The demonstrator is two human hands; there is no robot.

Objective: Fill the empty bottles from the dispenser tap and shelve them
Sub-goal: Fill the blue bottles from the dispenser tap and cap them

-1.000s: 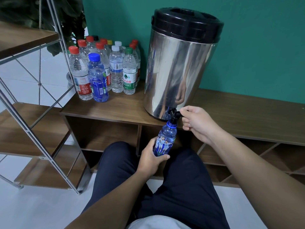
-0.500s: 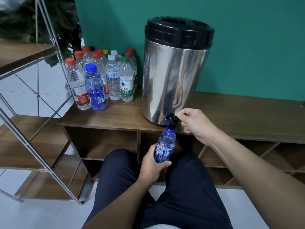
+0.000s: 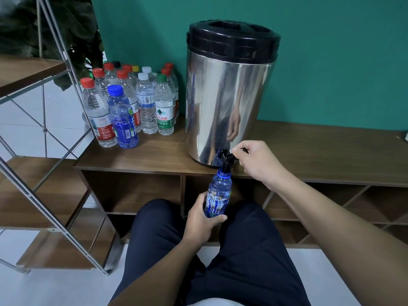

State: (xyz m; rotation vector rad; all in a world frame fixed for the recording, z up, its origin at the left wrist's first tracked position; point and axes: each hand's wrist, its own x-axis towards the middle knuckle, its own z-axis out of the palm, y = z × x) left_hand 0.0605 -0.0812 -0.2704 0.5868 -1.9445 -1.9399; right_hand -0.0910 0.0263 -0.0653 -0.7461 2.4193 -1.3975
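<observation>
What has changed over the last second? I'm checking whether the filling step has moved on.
Nothing has visibly changed. The left hand grips the blue bottle with its mouth under the tap, as before, and the right hand holds the tap's lever. The capped bottles stand beside the dispenser. Only the camera shifted.

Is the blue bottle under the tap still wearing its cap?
No, the blue bottle in the left hand has an open neck right under the tap.
</observation>
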